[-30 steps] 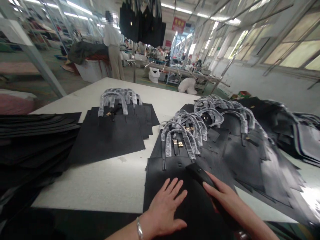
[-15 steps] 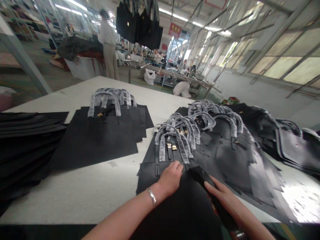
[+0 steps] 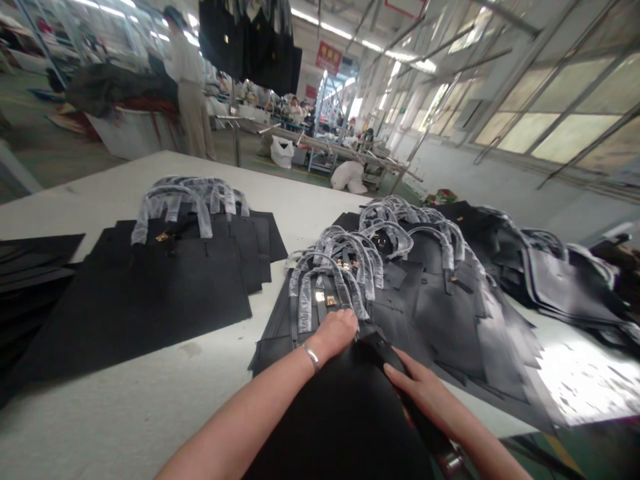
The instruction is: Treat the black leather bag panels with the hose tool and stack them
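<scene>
A black handbag panel [image 3: 345, 413] stands up close in front of me, its lower part out of view. Closed at its top edge is my left hand [image 3: 336, 331], fingers curled down beside a plastic-wrapped handle; what lies inside the fingers is partly hidden. My right hand [image 3: 420, 377] is wrapped round a long black hand tool [image 3: 425, 423] with a silvery part near its lower end. The tool's front end lies against the bag's top edge, just right of my left hand. Directly behind are stacked black handbags [image 3: 280, 333] with plastic-wrapped handles and gold clasps [image 3: 330, 301].
More stacked handbags [image 3: 195, 287] lie at the left on the white table [image 3: 150, 413]. Further black bags [image 3: 450, 320] cover the right side. Black pieces [image 3: 35, 267] are piled at the far left. A person [image 3: 187, 87] stands beyond the table, near hanging bags [image 3: 250, 47].
The view has swung slightly to the right, so the scene shifts left. My hands stay at the bag's top edge, the tool still in my right hand.
</scene>
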The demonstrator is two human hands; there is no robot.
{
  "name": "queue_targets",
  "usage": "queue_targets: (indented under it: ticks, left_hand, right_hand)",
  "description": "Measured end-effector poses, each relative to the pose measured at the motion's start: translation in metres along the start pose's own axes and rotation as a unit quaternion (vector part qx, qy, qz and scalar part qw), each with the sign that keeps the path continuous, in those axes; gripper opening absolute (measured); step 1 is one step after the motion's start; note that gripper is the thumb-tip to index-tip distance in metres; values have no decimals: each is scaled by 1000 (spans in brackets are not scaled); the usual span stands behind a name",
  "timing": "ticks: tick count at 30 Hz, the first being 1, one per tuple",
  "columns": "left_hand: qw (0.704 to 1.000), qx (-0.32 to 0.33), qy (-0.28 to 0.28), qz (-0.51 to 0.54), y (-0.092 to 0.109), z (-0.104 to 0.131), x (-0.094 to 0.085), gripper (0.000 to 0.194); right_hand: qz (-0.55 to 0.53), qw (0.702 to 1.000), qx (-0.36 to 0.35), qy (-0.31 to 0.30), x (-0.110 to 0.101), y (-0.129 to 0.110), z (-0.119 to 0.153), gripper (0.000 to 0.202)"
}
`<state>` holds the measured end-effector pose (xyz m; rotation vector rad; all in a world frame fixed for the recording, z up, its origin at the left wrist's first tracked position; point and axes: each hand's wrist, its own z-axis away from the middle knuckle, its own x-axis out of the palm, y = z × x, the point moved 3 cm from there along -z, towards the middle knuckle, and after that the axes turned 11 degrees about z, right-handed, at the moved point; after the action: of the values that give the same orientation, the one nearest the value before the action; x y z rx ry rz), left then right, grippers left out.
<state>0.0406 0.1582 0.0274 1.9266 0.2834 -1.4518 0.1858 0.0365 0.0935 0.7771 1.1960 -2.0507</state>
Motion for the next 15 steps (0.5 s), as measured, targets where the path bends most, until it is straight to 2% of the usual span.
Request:
queue_targets:
  ticks: [5, 10, 15]
  left_hand:
    - [1000, -19, 3, 12, -6, -5, 2, 17]
    - [999, -27, 6, 35, -12, -6, 4, 17]
    - [998, -41, 13, 53, -16, -7, 7, 18]
  right_hand:
    - [28, 998, -4, -54, -5, -13, -4, 60]
    - [106, 991, -69, -53, -16, -37, -24, 50]
    - [100, 989, -85, -62, -18, -48, -30, 44]
